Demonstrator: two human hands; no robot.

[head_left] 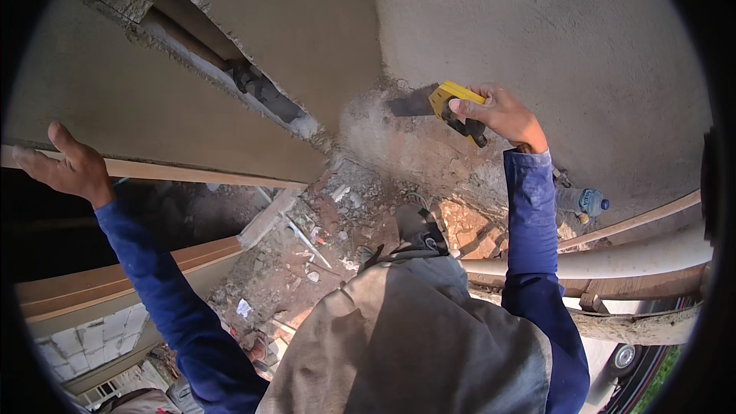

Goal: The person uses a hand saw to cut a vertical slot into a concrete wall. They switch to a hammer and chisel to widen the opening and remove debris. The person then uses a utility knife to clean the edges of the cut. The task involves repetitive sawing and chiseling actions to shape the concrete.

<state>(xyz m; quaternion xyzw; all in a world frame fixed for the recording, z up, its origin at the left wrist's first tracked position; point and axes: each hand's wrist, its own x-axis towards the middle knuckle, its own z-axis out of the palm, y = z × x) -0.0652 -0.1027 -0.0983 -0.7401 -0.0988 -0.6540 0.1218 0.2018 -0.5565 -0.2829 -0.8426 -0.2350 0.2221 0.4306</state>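
Observation:
My right hand [507, 116] is wrapped around the yellow and black handle of a hand saw [445, 100]. The saw's dark, flat blade points left, close to the rough foot of the plastered wall [537, 23]; contact between them cannot be made out. Out at the far left, my left hand [73, 167] is raised with its fingers spread and nothing in it. It is nearest to a long wooden strip [176, 172] along the lower edge of the left wall. Both arms are in blue sleeves.
A long slot [222, 57] is cut into the left wall, with a dark fitting inside. Rubble and scraps cover the ground [322, 253]. A plastic bottle [581, 201] lies at the right wall's foot. Pale pipe [613, 262] and timber cross the right; a wooden frame [138, 272] stands left.

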